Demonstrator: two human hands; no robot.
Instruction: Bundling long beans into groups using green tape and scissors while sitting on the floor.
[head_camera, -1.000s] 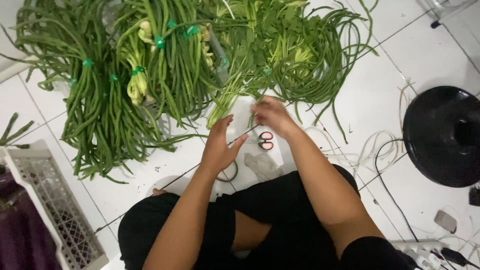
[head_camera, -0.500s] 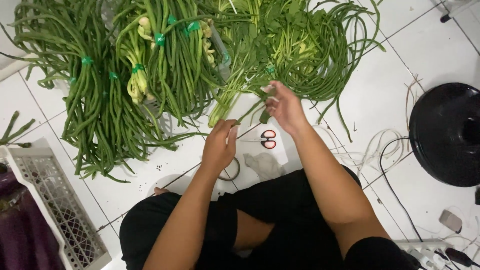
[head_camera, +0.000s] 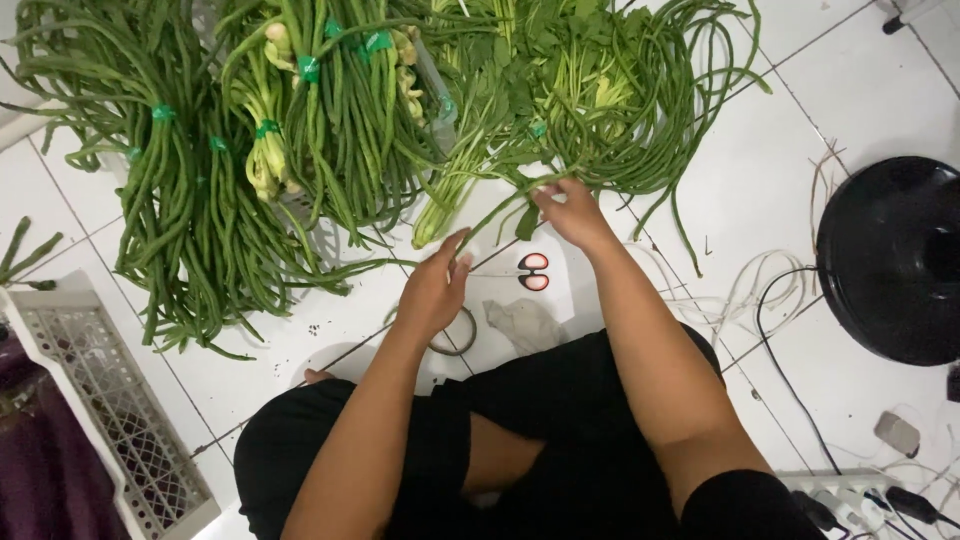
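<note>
I sit cross-legged on a white tiled floor. My right hand (head_camera: 568, 212) pinches a few green stalks (head_camera: 500, 205) at the near edge of a heap of leafy greens and long beans (head_camera: 590, 95). My left hand (head_camera: 437, 285) hovers just below those stalks, fingers apart, holding nothing. Small scissors with red-rimmed handles (head_camera: 533, 271) lie on the floor between my hands. Bundles of long beans tied with green bands (head_camera: 200, 170) lie at the upper left.
A white perforated crate (head_camera: 95, 395) stands at the lower left. A black round object (head_camera: 895, 260) sits at the right, with white and black cables (head_camera: 770, 300) and a power strip (head_camera: 850, 495) near it. A tape ring (head_camera: 455, 340) lies by my left wrist.
My right hand has reached further up into the greens and taken hold of stalks. My left hand has followed upward, opening below them.
</note>
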